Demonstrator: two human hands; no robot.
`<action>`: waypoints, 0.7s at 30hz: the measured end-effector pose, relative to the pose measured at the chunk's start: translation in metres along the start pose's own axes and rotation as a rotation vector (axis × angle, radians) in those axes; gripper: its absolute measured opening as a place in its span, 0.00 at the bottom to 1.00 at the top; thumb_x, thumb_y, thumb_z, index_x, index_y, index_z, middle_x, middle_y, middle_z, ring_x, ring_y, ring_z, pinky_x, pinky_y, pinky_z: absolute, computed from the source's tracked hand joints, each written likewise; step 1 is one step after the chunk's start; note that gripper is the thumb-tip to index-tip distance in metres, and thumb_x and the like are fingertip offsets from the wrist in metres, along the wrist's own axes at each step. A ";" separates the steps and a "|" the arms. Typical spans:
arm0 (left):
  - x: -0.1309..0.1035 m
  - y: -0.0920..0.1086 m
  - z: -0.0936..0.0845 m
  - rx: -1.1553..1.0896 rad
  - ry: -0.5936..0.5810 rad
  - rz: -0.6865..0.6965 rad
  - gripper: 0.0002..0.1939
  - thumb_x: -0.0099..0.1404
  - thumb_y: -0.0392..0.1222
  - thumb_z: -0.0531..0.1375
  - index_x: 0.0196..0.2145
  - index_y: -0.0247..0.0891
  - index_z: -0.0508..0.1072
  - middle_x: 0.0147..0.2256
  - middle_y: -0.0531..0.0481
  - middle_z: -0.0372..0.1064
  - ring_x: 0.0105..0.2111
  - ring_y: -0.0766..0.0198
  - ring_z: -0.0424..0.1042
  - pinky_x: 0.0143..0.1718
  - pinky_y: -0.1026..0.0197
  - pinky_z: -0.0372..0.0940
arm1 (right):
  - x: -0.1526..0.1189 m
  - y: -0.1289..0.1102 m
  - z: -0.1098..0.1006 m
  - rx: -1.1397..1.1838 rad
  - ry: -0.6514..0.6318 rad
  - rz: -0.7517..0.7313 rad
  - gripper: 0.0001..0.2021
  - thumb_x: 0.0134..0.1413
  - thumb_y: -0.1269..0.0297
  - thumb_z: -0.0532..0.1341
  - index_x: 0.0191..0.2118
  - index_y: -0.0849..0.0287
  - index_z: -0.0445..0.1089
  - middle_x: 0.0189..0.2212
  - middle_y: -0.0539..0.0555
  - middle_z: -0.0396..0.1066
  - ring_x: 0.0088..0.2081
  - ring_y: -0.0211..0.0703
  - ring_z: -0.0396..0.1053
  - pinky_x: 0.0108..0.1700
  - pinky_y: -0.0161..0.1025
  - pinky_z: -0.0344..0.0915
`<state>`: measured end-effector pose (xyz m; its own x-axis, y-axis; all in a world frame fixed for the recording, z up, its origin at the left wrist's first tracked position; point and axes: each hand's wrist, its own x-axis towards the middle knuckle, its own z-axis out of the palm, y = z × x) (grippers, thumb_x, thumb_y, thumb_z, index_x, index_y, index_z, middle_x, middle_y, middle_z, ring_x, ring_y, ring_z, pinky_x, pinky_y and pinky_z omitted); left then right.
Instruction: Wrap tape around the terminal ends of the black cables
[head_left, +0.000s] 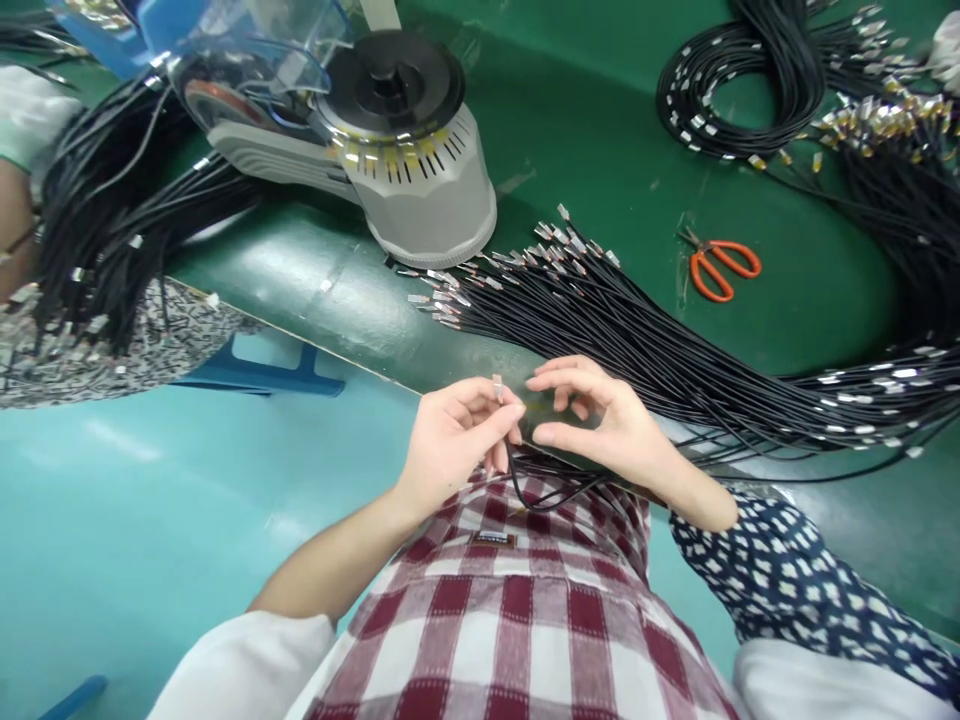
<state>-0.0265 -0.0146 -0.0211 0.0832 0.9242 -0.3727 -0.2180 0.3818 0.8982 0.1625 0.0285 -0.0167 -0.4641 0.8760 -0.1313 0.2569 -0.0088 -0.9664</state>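
Between the thumb and fingers of my left hand (469, 425) is pinched the end of a black cable (516, 478), its pale tip poking up above the fingers. The rest of that cable loops down over the checked apron (487, 620). My right hand (592, 405) hovers just to the right, its thumb and fingers apart and nothing between them. Beyond both hands a thick bundle of black cables (637, 320) lies across the table, the stripped and tagged ends fanned toward the left.
A grey round tape dispenser (427, 190) with a black top stands at the back left. Orange-handled cutters (720, 265) lie on the green table (555, 120). Coiled black cables (675, 90) sit at the back right. At the far left, a co-worker's gloved hand (34, 110) touches more cables.
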 end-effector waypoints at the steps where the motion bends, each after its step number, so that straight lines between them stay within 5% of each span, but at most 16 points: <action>1: 0.000 0.000 0.000 -0.001 -0.007 0.001 0.08 0.62 0.41 0.66 0.32 0.35 0.73 0.21 0.55 0.71 0.13 0.71 0.68 0.13 0.71 0.62 | 0.000 0.000 0.002 0.013 -0.002 -0.001 0.17 0.46 0.61 0.73 0.44 0.57 0.77 0.48 0.56 0.70 0.34 0.38 0.66 0.32 0.36 0.62; 5: 0.000 0.000 0.000 -0.003 -0.028 -0.002 0.09 0.63 0.42 0.66 0.32 0.34 0.72 0.22 0.54 0.71 0.13 0.71 0.68 0.13 0.71 0.62 | 0.000 -0.002 0.007 0.075 0.099 -0.027 0.03 0.53 0.65 0.68 0.33 0.58 0.78 0.33 0.53 0.75 0.31 0.38 0.67 0.32 0.37 0.62; 11: -0.004 0.004 0.002 -0.036 -0.088 0.027 0.23 0.66 0.41 0.62 0.56 0.38 0.62 0.27 0.54 0.74 0.17 0.68 0.72 0.18 0.68 0.68 | 0.000 -0.006 0.002 0.231 0.126 0.092 0.08 0.52 0.60 0.69 0.28 0.58 0.77 0.29 0.53 0.76 0.32 0.40 0.71 0.37 0.39 0.67; 21: -0.009 0.005 0.006 0.049 -0.094 -0.018 0.20 0.65 0.41 0.64 0.54 0.38 0.69 0.24 0.56 0.73 0.15 0.69 0.71 0.16 0.70 0.68 | 0.005 -0.012 0.007 0.291 -0.002 0.175 0.13 0.48 0.54 0.71 0.27 0.60 0.74 0.26 0.52 0.73 0.28 0.39 0.69 0.34 0.39 0.66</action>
<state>-0.0226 -0.0207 -0.0122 0.1783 0.9128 -0.3675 -0.1683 0.3963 0.9026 0.1513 0.0296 -0.0075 -0.4362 0.8480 -0.3012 0.0800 -0.2968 -0.9516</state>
